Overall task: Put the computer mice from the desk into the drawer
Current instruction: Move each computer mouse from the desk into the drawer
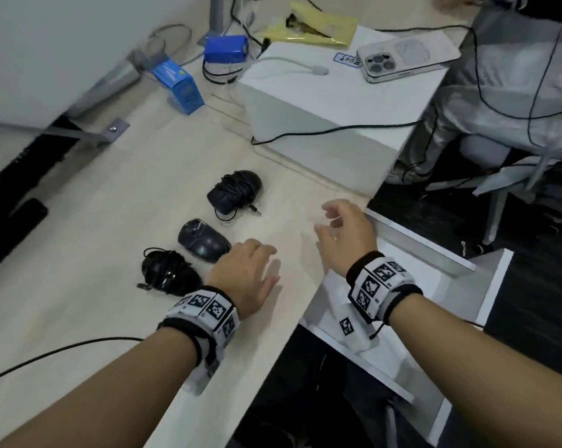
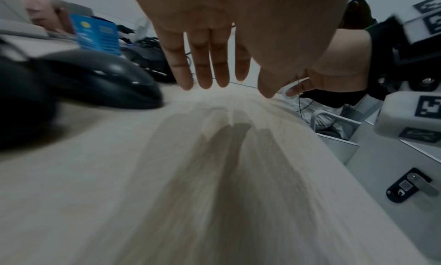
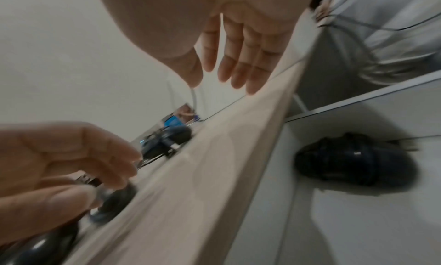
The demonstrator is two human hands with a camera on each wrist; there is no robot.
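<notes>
While three mice [image 1: 205, 231] sit in a row near the desk's [image 1: 118, 195] right edge, one [image 3: 355, 159] already lies in the drawer [image 3: 358, 222]. I keep both hands empty, fingers loose: left hand [image 1: 244, 273] beside the middle mouse, right hand [image 1: 344, 234] over the edge, probably ready for the next pickup.

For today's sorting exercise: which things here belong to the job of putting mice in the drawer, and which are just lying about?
Belong to the job:
three mice on the desk
mouse in the drawer
open drawer

Lying about:
phone
white box
blue carton
yellow packet
</notes>
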